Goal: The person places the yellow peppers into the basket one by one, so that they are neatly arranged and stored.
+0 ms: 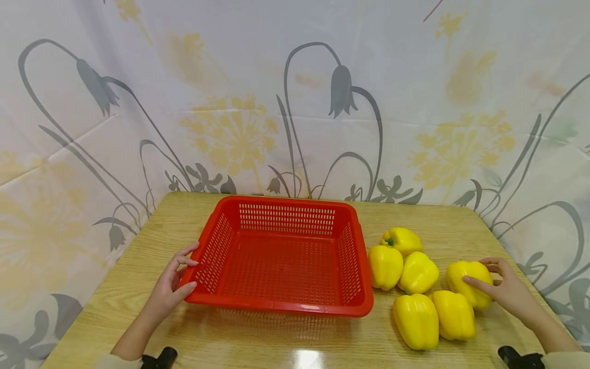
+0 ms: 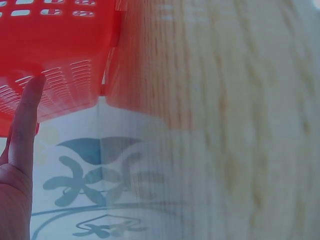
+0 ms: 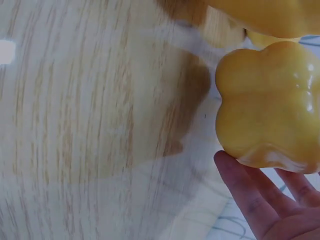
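A red plastic basket [image 1: 281,307] with slotted walls sits on the table. At its left side is my left hand [image 1: 172,282], with fingertips at the rim and the thumb by the near corner. One straight finger [image 2: 25,120] touches the outer wall in the left wrist view. On the right, my right hand [image 1: 507,289] grips a yellow bell pepper [image 1: 463,279] from its right side, thumb in front and fingers behind. The right wrist view shows that pepper [image 3: 270,105] above the fingers. Next to it lie more yellow bell peppers [image 1: 454,315].
The other yellow bell peppers [image 1: 415,323] are grouped between the basket and my right hand, one showing a green stem [image 1: 390,241]. The basket holds nothing. Behind the wooden table [image 1: 221,343] hangs a flower-printed cloth [image 1: 239,77].
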`<control>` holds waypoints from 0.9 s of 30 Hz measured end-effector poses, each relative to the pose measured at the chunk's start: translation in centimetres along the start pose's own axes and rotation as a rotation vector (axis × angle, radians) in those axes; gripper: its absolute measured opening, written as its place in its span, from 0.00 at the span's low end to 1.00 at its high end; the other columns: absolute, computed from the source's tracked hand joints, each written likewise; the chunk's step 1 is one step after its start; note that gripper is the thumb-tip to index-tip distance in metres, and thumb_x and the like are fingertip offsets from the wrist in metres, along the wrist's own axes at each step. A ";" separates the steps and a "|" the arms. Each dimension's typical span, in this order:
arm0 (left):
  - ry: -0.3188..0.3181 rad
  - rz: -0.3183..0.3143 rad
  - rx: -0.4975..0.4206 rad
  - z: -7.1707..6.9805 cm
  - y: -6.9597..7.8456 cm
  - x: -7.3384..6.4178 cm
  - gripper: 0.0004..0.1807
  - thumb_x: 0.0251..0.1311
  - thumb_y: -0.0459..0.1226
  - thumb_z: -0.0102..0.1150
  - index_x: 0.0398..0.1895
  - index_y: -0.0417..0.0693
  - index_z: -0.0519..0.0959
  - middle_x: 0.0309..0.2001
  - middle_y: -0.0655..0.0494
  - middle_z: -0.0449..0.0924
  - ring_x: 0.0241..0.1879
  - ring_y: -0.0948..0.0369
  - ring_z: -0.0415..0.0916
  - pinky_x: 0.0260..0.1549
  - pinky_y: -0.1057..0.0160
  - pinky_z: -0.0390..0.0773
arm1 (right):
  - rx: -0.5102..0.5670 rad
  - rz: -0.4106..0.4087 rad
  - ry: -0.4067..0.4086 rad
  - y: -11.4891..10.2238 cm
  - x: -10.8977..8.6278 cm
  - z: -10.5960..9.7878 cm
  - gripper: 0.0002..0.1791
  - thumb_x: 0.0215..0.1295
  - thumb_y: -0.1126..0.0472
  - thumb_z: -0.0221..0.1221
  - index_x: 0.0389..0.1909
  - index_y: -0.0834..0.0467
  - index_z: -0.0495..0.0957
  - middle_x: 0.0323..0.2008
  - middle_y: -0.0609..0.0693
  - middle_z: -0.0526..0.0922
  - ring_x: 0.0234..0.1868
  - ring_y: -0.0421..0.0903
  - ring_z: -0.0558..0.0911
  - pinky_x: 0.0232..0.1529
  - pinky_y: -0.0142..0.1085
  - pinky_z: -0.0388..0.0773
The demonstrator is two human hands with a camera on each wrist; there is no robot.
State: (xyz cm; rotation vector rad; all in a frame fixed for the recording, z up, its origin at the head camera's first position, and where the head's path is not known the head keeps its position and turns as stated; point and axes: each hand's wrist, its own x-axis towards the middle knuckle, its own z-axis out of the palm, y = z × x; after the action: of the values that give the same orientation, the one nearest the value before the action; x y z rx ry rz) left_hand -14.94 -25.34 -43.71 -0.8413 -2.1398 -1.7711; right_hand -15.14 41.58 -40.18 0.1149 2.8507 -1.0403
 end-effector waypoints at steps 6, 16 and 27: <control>0.001 0.008 0.001 0.2 0.2 0.1 0.17 0.49 0.16 0.47 0.44 0.27 0.62 0.67 0.51 0.55 0.63 0.63 0.55 0.52 0.72 0.65 | -0.003 0.008 0.031 -0.3 -0.1 -0.6 0.45 0.65 0.45 0.53 0.62 0.76 0.43 0.57 0.82 0.48 0.49 0.78 0.62 0.37 0.55 0.74; 0.010 0.033 -0.030 0.4 0.6 0.1 0.18 0.48 0.15 0.46 0.44 0.25 0.62 0.67 0.51 0.56 0.61 0.63 0.60 0.48 0.72 0.70 | 0.017 -0.044 0.143 -1.4 -0.8 -0.5 0.44 0.65 0.48 0.55 0.62 0.76 0.44 0.57 0.80 0.51 0.49 0.78 0.63 0.34 0.54 0.75; 0.000 0.040 -0.054 0.3 0.5 0.1 0.16 0.52 0.19 0.49 0.45 0.26 0.62 0.67 0.51 0.55 0.57 0.62 0.64 0.44 0.68 0.74 | 0.044 -0.082 0.237 -3.6 -1.4 -0.4 0.42 0.64 0.50 0.57 0.62 0.74 0.46 0.57 0.78 0.53 0.50 0.76 0.64 0.24 0.30 0.72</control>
State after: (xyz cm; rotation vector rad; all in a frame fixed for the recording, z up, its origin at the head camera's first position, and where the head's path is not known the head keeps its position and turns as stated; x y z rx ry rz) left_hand -14.66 -24.99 -43.36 -0.8904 -2.0691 -1.8159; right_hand -14.16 39.07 -37.42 0.1344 3.0674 -1.1791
